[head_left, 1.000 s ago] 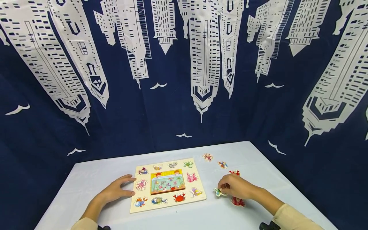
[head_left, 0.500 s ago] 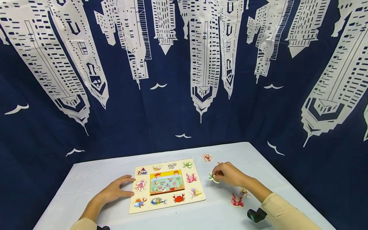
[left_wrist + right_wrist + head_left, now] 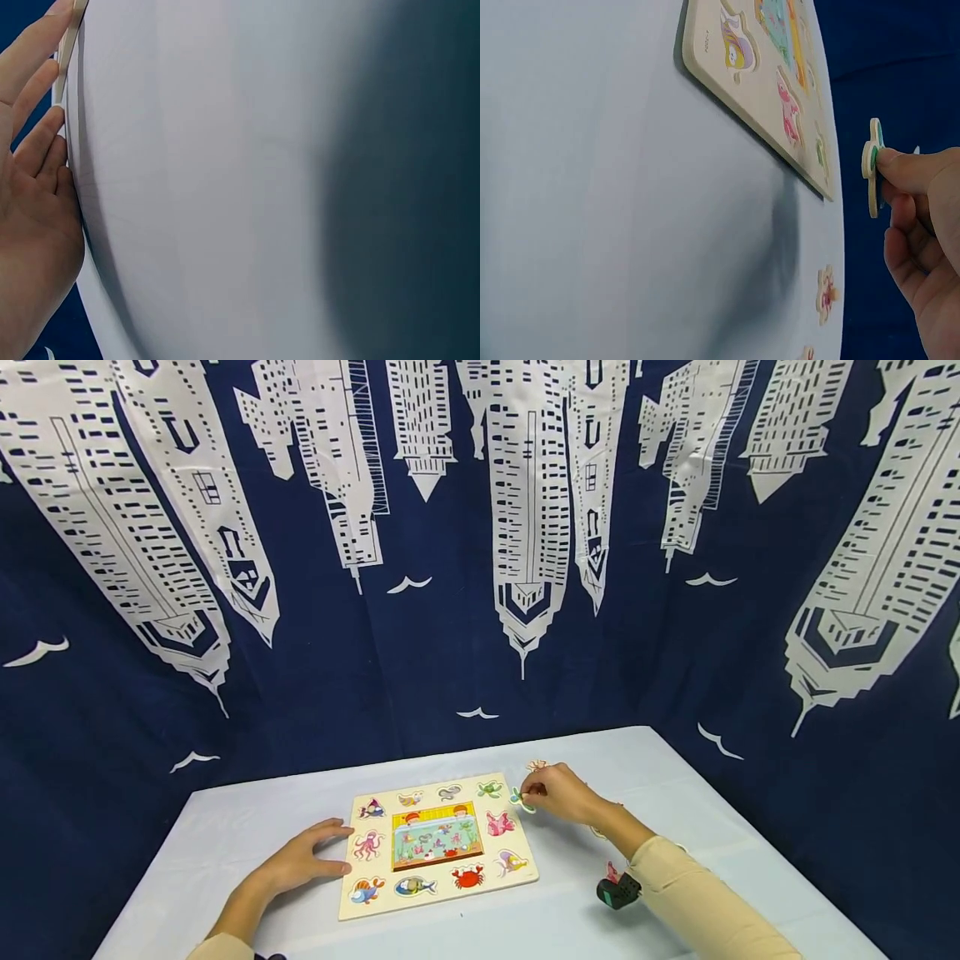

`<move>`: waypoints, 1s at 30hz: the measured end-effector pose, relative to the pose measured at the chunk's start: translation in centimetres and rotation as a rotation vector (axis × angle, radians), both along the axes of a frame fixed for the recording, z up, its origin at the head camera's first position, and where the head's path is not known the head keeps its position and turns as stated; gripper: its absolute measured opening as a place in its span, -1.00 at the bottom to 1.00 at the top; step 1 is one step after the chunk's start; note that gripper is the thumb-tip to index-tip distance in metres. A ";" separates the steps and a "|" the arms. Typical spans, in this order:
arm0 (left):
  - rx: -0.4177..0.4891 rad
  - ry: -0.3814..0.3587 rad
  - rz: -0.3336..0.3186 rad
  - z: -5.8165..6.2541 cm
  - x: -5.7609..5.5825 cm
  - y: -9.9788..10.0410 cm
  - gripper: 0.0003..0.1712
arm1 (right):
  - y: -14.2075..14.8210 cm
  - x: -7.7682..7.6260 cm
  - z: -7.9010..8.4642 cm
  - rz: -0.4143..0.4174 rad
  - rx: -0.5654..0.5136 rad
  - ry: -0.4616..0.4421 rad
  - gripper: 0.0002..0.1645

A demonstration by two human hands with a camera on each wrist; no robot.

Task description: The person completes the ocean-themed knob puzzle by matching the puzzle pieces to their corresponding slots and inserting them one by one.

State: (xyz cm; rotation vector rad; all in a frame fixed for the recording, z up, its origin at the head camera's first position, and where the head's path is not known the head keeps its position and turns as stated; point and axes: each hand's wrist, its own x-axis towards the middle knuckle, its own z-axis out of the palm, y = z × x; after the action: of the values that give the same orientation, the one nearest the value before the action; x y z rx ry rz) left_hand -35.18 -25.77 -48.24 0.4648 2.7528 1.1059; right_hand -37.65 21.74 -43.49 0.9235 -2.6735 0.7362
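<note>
My right hand (image 3: pixel 562 793) pinches a green turtle puzzle piece (image 3: pixel 519 800) between thumb and fingers, just off the upper right edge of a wooden puzzle board (image 3: pixel 352 910). In the right wrist view the turtle piece (image 3: pixel 874 169) is held on edge, apart from the board (image 3: pixel 761 124), which has sunken sea-animal shapes. A printed green turtle shape (image 3: pixel 490 789) sits in the board's top right corner. My left hand (image 3: pixel 303 853) rests at the board's left edge, fingers and thumb spread against it. In the left wrist view, the left hand (image 3: pixel 37 195) shows relaxed fingers.
A loose octopus piece (image 3: pixel 537 766) lies behind the right hand. A pink piece (image 3: pixel 612 872) is partly hidden by the black wrist device (image 3: pixel 618 892). The right forearm covers other loose pieces. A dark blue curtain (image 3: pixel 435 677) hangs behind the white table (image 3: pixel 480 935).
My right hand has carried the turtle piece leftward and away from me, from among the loose pieces to the board's upper right edge. The left hand has stayed in place.
</note>
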 end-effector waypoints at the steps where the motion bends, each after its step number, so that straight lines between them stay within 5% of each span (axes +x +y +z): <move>1: -0.001 0.005 -0.001 0.1 0.0 0.0 -0.19 | -0.4 -0.3 0.0 -0.003 -0.005 0.004 -0.90; 12: 0.000 0.010 0.001 0.2 0.1 0.0 -0.18 | -4.1 -2.5 -0.3 -0.048 -0.003 -0.009 -0.94; 30: 0.004 -0.005 0.001 -0.1 -0.1 0.0 -0.18 | -5.7 -4.9 -1.6 -0.153 0.062 -0.066 -0.97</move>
State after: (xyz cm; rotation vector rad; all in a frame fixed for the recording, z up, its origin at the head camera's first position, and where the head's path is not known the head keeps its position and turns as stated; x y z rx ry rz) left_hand -35.26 -25.79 -48.31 0.4608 2.7470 1.1112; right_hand -42.57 16.01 -45.12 0.7102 -2.8003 0.6648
